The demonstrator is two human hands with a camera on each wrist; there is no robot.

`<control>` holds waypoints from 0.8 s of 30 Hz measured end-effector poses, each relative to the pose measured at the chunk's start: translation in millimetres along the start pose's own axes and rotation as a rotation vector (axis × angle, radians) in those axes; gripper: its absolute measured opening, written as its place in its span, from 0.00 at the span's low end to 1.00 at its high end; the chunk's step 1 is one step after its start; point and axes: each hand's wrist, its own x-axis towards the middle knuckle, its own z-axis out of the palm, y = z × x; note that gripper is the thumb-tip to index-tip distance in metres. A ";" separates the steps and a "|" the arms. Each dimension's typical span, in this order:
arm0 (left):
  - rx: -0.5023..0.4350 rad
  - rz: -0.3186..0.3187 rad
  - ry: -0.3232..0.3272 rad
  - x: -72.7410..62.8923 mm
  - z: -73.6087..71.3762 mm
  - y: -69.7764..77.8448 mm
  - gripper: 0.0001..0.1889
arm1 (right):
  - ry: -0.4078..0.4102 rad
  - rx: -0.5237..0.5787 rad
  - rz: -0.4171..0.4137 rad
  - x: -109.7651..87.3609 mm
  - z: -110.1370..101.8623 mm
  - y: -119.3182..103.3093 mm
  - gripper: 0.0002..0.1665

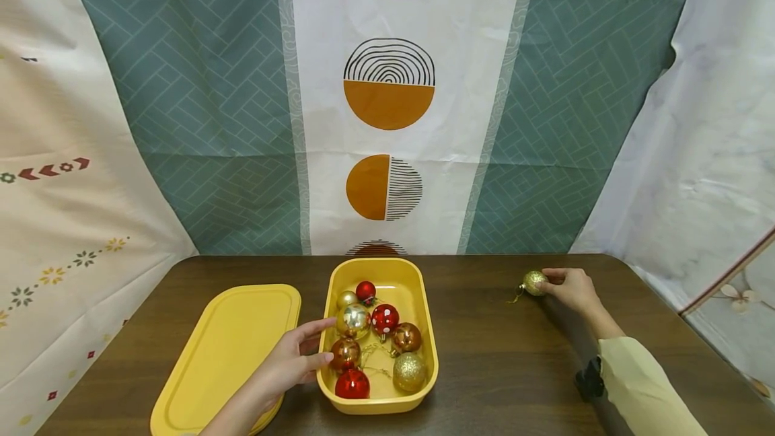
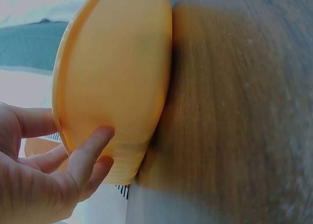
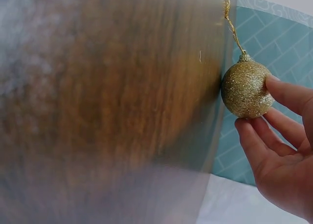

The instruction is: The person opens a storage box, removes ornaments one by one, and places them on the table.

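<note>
At the right of the head view, a small glittery gold ball ornament (image 1: 535,283) is being pinched between thumb and fingertips of the nearly closed right hand (image 1: 572,289). At lower centre, the left rim of a yellow, rounded plastic box (image 1: 408,298) is being gripped by the partly curled left hand (image 1: 295,358). Red, gold and copper balls (image 1: 385,319) are being held inside. The dark brown wood-grain table (image 1: 478,348) is being backed by a teal-and-white patterned cloth (image 1: 551,113).
</note>
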 end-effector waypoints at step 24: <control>0.007 0.000 0.010 1.0 0.5 -0.3 0.28 | 0.047 0.238 -0.126 -27.2 0.6 -72.1 0.28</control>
